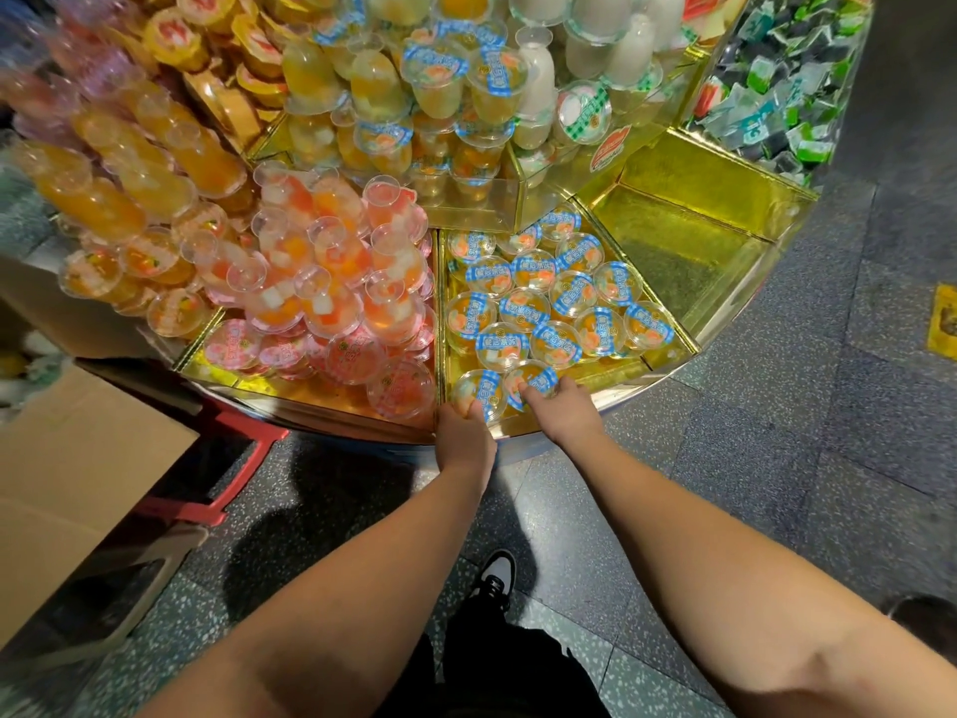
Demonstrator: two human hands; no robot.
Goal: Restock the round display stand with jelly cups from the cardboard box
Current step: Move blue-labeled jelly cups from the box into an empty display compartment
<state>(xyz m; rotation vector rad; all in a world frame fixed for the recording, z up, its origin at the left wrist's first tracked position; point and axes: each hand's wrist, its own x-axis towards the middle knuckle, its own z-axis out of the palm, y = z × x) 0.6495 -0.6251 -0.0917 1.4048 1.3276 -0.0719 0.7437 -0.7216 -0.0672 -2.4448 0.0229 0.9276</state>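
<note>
The left hand (464, 430) grips one blue-lidded jelly cup (479, 393); the right hand (567, 406) pinches its neighbour (533, 383). Both cups sit at the front edge of the round display stand's gold compartment (668, 355), probably to extend the existing rows outward. The cardboard box (77, 458) stands at left for reach.

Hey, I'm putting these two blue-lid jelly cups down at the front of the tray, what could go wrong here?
1. Both cups, under your left hand and right hand, sit close to the front rim of the gold compartment; a nudge might tip them to the floor.
2. The pink-lid cups next door are heaped high and could slide if your left arm brushes them.
3. The blue-lid cups behind are packed tightly, so pushing in may tilt them.
</note>
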